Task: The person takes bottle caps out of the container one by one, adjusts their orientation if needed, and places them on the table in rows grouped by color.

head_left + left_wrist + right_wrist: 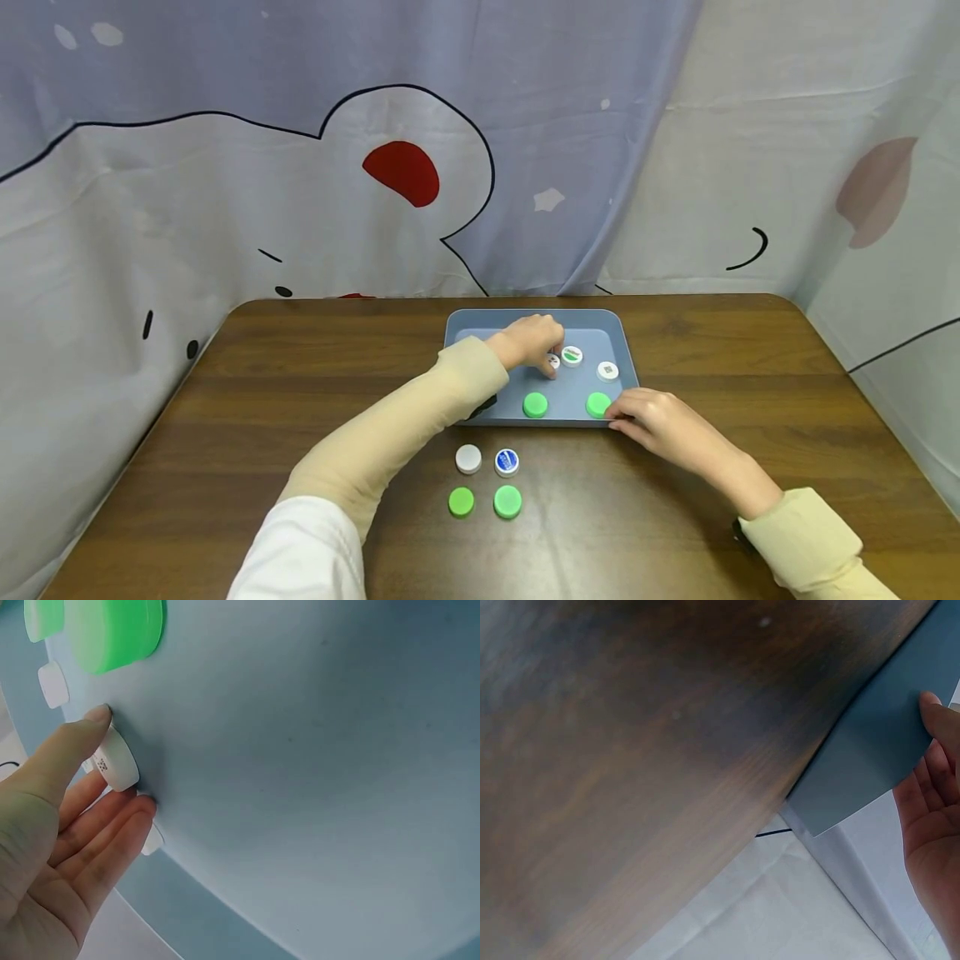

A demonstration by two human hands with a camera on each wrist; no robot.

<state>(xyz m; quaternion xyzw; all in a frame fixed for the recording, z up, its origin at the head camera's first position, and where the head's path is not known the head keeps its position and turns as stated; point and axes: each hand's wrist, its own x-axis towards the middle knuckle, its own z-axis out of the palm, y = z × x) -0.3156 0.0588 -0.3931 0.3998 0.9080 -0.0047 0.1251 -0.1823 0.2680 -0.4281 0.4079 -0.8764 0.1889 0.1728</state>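
Inside the blue-grey tray (pixel 566 392), my left hand (pixel 531 340) pinches a white bottle cap (pixel 118 761) between thumb and fingers; the fingers partly cover it in the head view. Close by on its right lie a white cap with a green print (pixel 572 357) and another white cap (pixel 607 372). Two green caps, one left (pixel 535 406) and one right (pixel 597 406), sit near the tray's front side. My right hand (pixel 663 425) grips the tray's front right corner, its thumb (pixel 932 712) against the outer wall and its fingers over the rim.
In front of the tray, on the brown wooden table (pixel 637 533), lie a white cap (pixel 468 459), a blue-printed white cap (pixel 507 462), a darker green cap (pixel 461 502) and a light green cap (pixel 507 502). A patterned curtain (pixel 300 183) hangs behind the table.
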